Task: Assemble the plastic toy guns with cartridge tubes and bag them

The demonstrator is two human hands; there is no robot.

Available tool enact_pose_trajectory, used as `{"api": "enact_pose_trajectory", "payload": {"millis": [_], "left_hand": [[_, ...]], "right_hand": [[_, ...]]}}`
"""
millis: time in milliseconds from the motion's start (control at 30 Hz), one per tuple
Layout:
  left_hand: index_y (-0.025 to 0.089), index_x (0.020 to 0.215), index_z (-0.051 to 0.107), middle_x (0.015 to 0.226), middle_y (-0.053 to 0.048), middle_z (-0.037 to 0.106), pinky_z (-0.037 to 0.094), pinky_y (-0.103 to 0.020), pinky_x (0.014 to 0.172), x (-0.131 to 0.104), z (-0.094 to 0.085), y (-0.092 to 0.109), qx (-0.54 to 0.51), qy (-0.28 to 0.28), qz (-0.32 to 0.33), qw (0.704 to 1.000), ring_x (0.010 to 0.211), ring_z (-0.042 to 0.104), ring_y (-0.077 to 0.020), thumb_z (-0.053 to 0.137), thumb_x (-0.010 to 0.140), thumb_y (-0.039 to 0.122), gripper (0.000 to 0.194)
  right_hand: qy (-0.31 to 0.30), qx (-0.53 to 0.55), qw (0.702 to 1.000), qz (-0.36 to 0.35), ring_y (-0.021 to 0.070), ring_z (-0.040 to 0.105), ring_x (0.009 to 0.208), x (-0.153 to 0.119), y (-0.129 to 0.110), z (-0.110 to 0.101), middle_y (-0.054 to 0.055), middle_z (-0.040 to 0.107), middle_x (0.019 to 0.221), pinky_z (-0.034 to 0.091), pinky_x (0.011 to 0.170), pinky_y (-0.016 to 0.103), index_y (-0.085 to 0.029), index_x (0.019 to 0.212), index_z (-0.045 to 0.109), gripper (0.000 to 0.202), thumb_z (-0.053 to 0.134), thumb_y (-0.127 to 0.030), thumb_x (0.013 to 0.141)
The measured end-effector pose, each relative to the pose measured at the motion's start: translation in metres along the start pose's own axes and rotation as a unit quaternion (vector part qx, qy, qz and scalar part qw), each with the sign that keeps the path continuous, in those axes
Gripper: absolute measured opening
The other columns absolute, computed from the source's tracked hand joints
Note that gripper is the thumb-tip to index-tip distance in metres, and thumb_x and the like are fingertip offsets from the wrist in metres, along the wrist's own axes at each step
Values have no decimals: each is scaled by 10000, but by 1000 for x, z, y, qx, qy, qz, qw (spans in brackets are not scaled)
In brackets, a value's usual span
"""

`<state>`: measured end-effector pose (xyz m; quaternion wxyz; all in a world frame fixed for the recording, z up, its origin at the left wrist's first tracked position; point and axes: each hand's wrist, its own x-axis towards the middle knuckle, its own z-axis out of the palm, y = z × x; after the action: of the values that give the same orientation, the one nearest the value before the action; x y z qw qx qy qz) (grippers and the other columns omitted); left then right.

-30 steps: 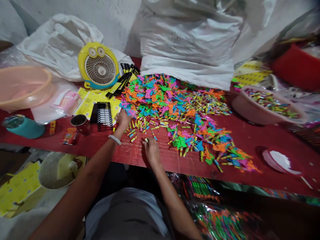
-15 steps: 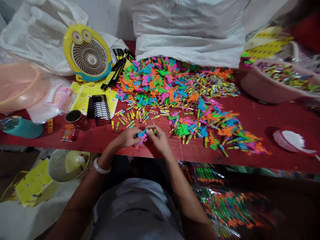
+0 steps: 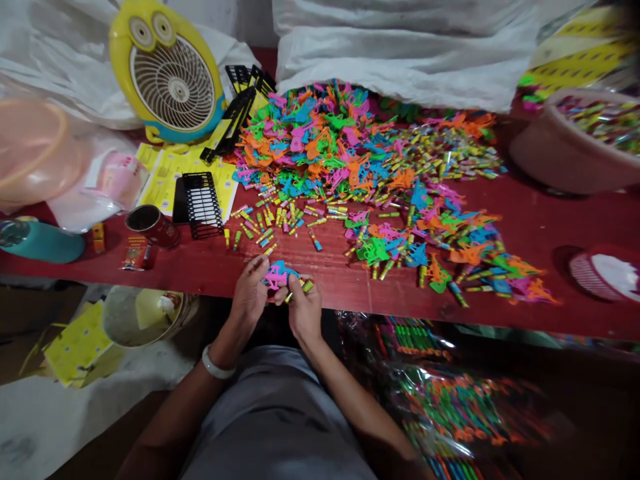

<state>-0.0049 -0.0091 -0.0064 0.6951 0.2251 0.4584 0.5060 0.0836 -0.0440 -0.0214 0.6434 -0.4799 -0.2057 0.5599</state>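
Note:
Above the table's front edge, my left hand [image 3: 250, 292] pinches a small pink and blue plastic toy piece [image 3: 275, 276] between thumb and fingers. My right hand [image 3: 306, 312] is closed beside it, with its fingertips at the blue end of that piece. A short yellow-green tube [image 3: 307, 287] sticks out of the right fingers. Just beyond my hands lie several loose printed tubes [image 3: 285, 220]. Behind them rises a large heap of bright plastic pieces [image 3: 320, 143], and a smaller mixed pile [image 3: 430, 233] spreads to the right.
A yellow fan [image 3: 175, 80] stands at the back left by black plastic racks [image 3: 203, 203]. A dark red can [image 3: 159, 230] and a teal bottle [image 3: 47, 239] sit at the left. Right are a pink tub [image 3: 545, 153] of tubes and a small basket [image 3: 590, 273]. Bagged toys [image 3: 450, 400] lie below.
The pink and blue piece has turned and shows more clearly. My left hand has swung more upright, and the right hand has drawn slightly lower. The whole view has shifted a little.

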Motion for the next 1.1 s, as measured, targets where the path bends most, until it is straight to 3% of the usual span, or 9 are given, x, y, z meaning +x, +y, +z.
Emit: {"api": "enact_pose_trajectory", "payload": {"millis": [133, 233, 333, 433, 500, 633, 833, 1100], "left_hand": [[197, 898, 584, 718, 34, 608, 373, -216, 467, -5, 5, 4, -57, -64, -16, 996, 505, 469, -76, 834, 695, 471, 424], [177, 790, 587, 629, 56, 556, 354, -202, 464, -5, 2, 3, -28, -21, 10, 999, 478, 445, -62, 823, 719, 440, 360], [166, 795, 646, 701, 33, 626, 440, -210, 605, -1, -5, 3, 8, 42, 78, 996, 617, 551, -85, 828, 698, 382, 299], [160, 822, 685, 747, 19, 665, 460, -229, 693, 1, -13, 4, 55, 38, 82, 994, 697, 578, -105, 820, 692, 358, 273], [154, 827, 692, 741, 16, 663, 459, -239, 701, 1, -15, 3, 84, 17, 68, 994, 693, 571, -111, 801, 715, 370, 267], [150, 826, 687, 736, 16, 649, 443, -243, 681, -2, -15, -2, 118, 3, 70, 991, 671, 553, -112, 754, 771, 386, 252], [158, 809, 666, 708, 31, 615, 441, -240, 690, -2, -17, -5, 125, -2, 77, 989, 669, 537, -108, 742, 788, 376, 233], [160, 813, 661, 747, 18, 640, 444, -241, 704, -5, -13, -1, 137, -3, 95, 986, 694, 554, -114, 718, 811, 386, 233]], "right_hand": [[-1, 3, 1000, -3, 132, 581, 450, 0, 0, 1, -63, 620, 551, 462, 460, 236, -233, 846, 490, 475, 757, -620, 782], [-78, -51, 995, 19, 109, 518, 443, 6, -2, -6, -72, 591, 548, 396, 446, 214, -227, 853, 534, 418, 764, -571, 799], [-140, -146, 979, 11, 101, 491, 494, 14, -12, -18, -61, 583, 614, 384, 478, 215, -219, 981, 631, 348, 731, -521, 840], [-159, -233, 958, -51, 134, 573, 651, 24, -23, -28, -21, 624, 760, 477, 624, 258, -232, 1170, 656, 371, 695, -460, 880], [-173, -270, 944, -80, 149, 601, 702, 29, -27, -30, -3, 649, 819, 497, 682, 282, -233, 1186, 667, 357, 681, -431, 890], [-180, -293, 932, -111, 151, 610, 677, 33, -24, -30, -10, 659, 773, 499, 677, 280, -222, 1067, 704, 252, 653, -404, 900], [-180, -296, 932, -106, 156, 626, 673, 36, -21, -33, -10, 671, 753, 516, 692, 286, -220, 1029, 731, 276, 683, -445, 876], [-194, -283, 936, -80, 149, 623, 636, 36, -24, -37, -2, 673, 719, 511, 675, 282, -206, 1108, 711, 381, 637, -521, 908]]}}
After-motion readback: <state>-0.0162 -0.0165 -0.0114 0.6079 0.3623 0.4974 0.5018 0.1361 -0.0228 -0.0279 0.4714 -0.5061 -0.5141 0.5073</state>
